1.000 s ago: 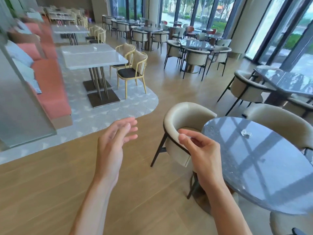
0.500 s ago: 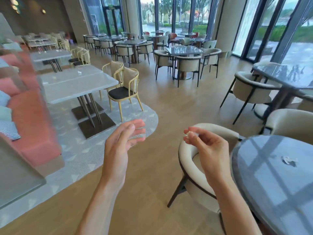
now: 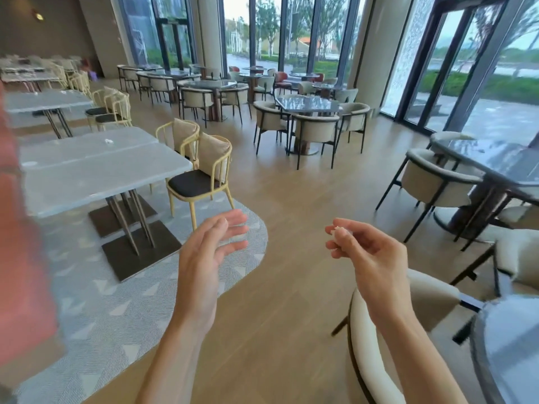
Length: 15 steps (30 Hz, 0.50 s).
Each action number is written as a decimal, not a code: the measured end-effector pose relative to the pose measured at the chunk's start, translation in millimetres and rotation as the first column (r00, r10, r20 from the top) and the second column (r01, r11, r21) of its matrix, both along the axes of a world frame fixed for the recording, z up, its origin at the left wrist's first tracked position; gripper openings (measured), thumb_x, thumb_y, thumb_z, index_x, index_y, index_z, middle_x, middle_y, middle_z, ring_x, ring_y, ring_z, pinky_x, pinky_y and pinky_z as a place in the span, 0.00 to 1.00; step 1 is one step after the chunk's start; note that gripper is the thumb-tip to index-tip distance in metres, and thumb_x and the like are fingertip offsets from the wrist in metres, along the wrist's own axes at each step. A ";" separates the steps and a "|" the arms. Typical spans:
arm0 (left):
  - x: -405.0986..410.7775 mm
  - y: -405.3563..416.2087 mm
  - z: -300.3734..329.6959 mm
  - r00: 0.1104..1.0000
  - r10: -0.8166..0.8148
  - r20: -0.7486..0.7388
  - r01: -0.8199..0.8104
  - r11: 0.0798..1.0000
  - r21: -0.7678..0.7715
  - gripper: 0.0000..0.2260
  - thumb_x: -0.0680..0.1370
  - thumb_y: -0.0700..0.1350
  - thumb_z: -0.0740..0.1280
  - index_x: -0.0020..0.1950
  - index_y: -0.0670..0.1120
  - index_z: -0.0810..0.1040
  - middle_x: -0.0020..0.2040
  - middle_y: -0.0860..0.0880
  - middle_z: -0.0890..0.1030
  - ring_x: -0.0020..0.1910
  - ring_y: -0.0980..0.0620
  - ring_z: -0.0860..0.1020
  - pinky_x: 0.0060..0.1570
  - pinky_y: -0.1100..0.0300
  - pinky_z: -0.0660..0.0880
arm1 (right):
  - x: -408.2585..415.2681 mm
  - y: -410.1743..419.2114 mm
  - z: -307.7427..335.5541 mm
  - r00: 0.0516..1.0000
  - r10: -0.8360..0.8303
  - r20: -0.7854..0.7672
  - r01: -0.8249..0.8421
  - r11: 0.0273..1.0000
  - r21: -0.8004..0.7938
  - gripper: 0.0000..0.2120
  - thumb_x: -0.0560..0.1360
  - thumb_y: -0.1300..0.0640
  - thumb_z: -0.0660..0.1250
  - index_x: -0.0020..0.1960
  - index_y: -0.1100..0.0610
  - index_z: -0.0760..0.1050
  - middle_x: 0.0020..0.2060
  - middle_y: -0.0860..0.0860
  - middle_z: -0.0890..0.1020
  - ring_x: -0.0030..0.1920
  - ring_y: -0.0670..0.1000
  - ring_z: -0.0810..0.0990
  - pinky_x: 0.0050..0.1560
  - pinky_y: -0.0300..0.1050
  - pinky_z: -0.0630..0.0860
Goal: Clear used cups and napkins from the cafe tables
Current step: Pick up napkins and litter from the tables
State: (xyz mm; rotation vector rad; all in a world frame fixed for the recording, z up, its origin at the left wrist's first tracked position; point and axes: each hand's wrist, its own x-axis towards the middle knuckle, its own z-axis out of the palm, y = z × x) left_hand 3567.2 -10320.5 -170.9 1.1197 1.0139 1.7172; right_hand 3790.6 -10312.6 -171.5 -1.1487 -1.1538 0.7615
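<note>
1. Two bare hands are raised over the wooden floor, apart from each other, in the head view.
2. The left hand has its fingers straight and a little spread, the palm turned to the right; it holds nothing.
3. The right hand has its fingers curled, and thumb and fingertips pinch a small white scrap, which looks like a crumpled napkin piece; only a small part of it shows between the fingers.
4. Under the right forearm stands a cream armchair with a dark frame, and at the lower right corner is the edge of a dark round table.
5. On the left are two grey rectangular tables pushed together on a patterned grey carpet. On the farther one lies a small white crumpled thing, probably a napkin, well apart from both hands.
6. Beside these tables stand two yellow-framed chairs with beige cushions.
7. At the far left edge is a blurred red shape, I cannot tell exactly what.
8. Farther in the room stand more dark tables with cream armchairs, before tall windows.
</note>
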 end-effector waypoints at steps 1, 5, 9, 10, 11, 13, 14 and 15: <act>-8.5 23.2 0.0 1.000 -0.027 -0.002 0.027 1.000 -0.006 0.16 0.80 0.50 0.62 0.57 0.43 0.84 0.57 0.44 0.86 0.58 0.43 0.83 0.61 0.39 0.78 | -9.6 17.8 -1.4 1.000 -0.029 0.012 0.029 1.000 -0.004 0.05 0.79 0.60 0.71 0.53 0.55 0.85 0.44 0.47 0.88 0.41 0.50 0.86 0.46 0.41 0.83; -35.6 118.4 14.5 0.994 -0.111 -0.005 0.111 0.994 0.002 0.17 0.79 0.50 0.62 0.58 0.42 0.84 0.56 0.44 0.86 0.58 0.44 0.83 0.61 0.38 0.78 | -41.0 90.0 8.9 0.994 -0.105 0.026 0.106 0.994 -0.005 0.06 0.79 0.61 0.71 0.50 0.53 0.86 0.42 0.47 0.88 0.40 0.48 0.85 0.44 0.38 0.81; -48.2 197.6 33.7 0.983 -0.184 -0.016 0.184 0.983 0.023 0.15 0.79 0.49 0.62 0.56 0.47 0.85 0.57 0.45 0.86 0.58 0.46 0.83 0.58 0.45 0.80 | -55.9 155.8 26.4 0.981 -0.174 0.089 0.174 0.985 0.005 0.05 0.78 0.59 0.72 0.51 0.52 0.86 0.40 0.47 0.88 0.39 0.46 0.85 0.45 0.35 0.81; -49.5 217.7 34.8 0.978 -0.207 -0.015 0.207 0.978 0.024 0.14 0.80 0.49 0.62 0.56 0.48 0.86 0.57 0.45 0.86 0.58 0.46 0.83 0.57 0.47 0.80 | -57.2 173.3 27.4 0.978 -0.189 0.090 0.190 0.982 0.002 0.05 0.78 0.59 0.72 0.51 0.52 0.86 0.40 0.47 0.88 0.39 0.45 0.85 0.45 0.35 0.81; -49.8 233.3 34.6 0.974 -0.224 -0.015 0.225 0.974 0.028 0.14 0.80 0.49 0.62 0.55 0.49 0.86 0.57 0.45 0.86 0.59 0.45 0.83 0.57 0.48 0.80 | -57.6 187.3 27.4 0.976 -0.203 0.083 0.203 0.979 -0.002 0.05 0.78 0.59 0.72 0.51 0.52 0.86 0.40 0.47 0.88 0.39 0.44 0.85 0.45 0.34 0.80; -46.9 269.8 34.4 0.968 -0.248 -0.024 0.249 0.968 0.029 0.14 0.79 0.49 0.62 0.55 0.48 0.86 0.56 0.44 0.86 0.59 0.44 0.83 0.57 0.47 0.79 | -55.8 220.5 25.1 0.972 -0.226 0.070 0.227 0.974 -0.003 0.06 0.78 0.59 0.73 0.52 0.52 0.86 0.40 0.47 0.88 0.40 0.44 0.85 0.45 0.34 0.80; -44.0 289.9 33.9 0.966 -0.256 -0.036 0.257 0.966 0.023 0.14 0.79 0.49 0.62 0.55 0.47 0.86 0.56 0.44 0.86 0.59 0.45 0.83 0.57 0.46 0.79 | -53.2 239.0 22.6 0.968 -0.239 0.072 0.240 0.971 -0.007 0.06 0.78 0.59 0.73 0.52 0.52 0.86 0.40 0.48 0.88 0.40 0.45 0.86 0.45 0.35 0.80; -40.1 310.9 32.8 0.964 -0.262 -0.048 0.263 0.965 0.015 0.15 0.79 0.49 0.62 0.55 0.47 0.86 0.56 0.44 0.86 0.59 0.45 0.83 0.58 0.46 0.79 | -49.2 258.6 19.9 0.965 -0.250 0.074 0.251 0.968 -0.011 0.06 0.78 0.59 0.73 0.52 0.51 0.86 0.40 0.48 0.88 0.41 0.45 0.86 0.46 0.35 0.81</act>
